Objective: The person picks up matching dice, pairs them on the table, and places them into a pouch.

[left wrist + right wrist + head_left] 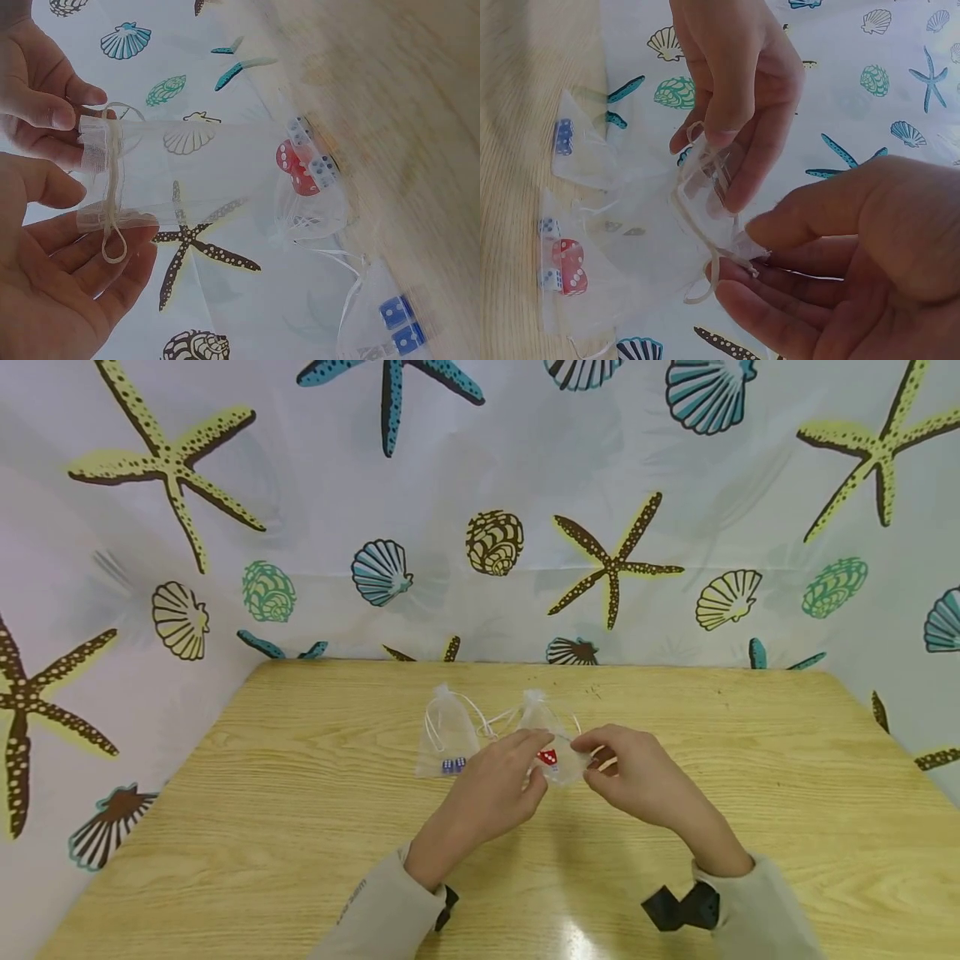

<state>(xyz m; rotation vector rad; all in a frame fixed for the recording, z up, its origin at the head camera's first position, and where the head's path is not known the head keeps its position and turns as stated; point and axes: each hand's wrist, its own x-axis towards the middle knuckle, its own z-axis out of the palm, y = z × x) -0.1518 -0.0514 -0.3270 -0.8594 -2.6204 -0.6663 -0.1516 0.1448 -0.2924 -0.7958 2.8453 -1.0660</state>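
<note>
A sheer white drawstring bag (225, 165) is stretched between the two hands by its mouth. My left hand (495, 789) pinches one side of the mouth between thumb and fingers. On the opposite side, my right hand (641, 781) pinches the edge near the cord (699, 217). Red dice (305, 181) and white dice with blue pips (322, 171) show close together at the bag's lower end, where sheer layers overlap. Behind the hands, the gathered neck of another sheer bag (534, 697) shows.
Left of the hands, a closed sheer bag (448, 727) with blue dice (460, 764) lies on the wooden table (300, 827). Its cords trail toward the neighbouring bag. A cloth (450, 477) printed with shells and starfish hangs behind and beside the table.
</note>
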